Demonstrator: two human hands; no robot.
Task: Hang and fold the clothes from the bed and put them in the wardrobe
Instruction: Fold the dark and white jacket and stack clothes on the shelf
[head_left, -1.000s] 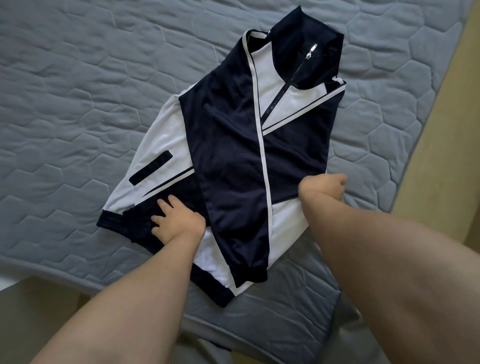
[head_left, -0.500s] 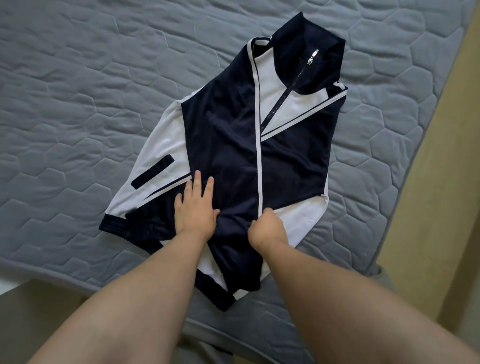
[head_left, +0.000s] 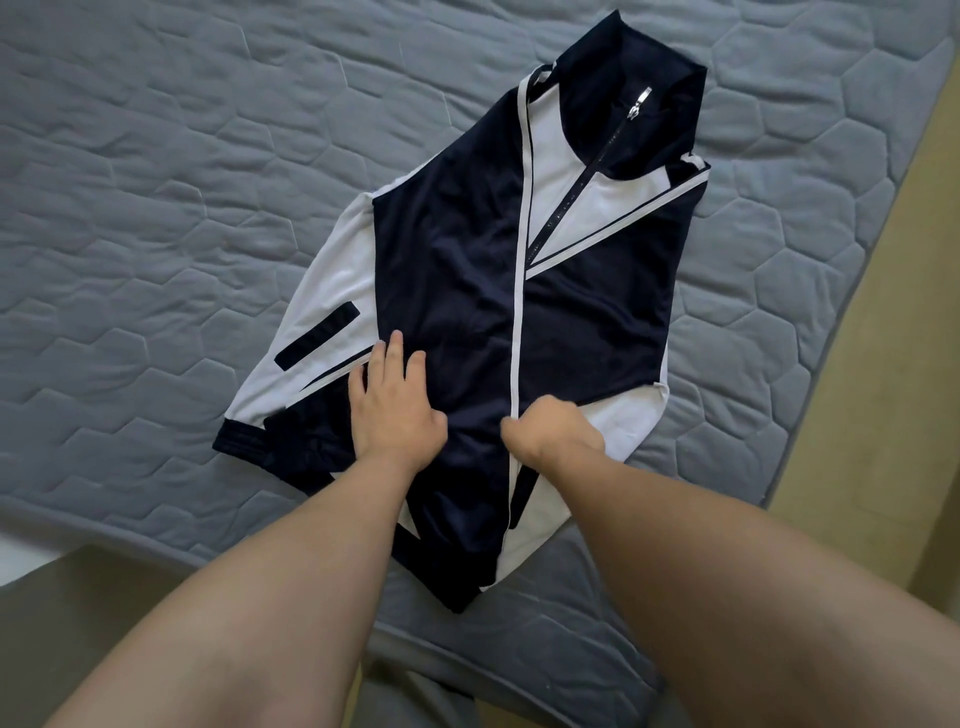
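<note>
A navy and white zip jacket (head_left: 467, 270) lies face up on the grey quilted bed (head_left: 156, 156), collar pointing away from me. Both sleeves are folded across its front, and the navy one with a white stripe runs down the middle. My left hand (head_left: 395, 410) presses flat on the lower left of the jacket, fingers straight and spread. My right hand (head_left: 550, 431) sits just to its right at the white stripe, fingers curled down into the fabric of the folded sleeve. The fingertips themselves are hidden.
The bed's near edge runs along the bottom left, and a corner lies at the bottom right. Beige floor (head_left: 883, 415) shows along the right side of the bed. No wardrobe or hanger is in view.
My right hand came from the jacket's right edge to the centre stripe. My left hand slid up and right from the hem onto the navy sleeve. In the last half second both stayed put.
</note>
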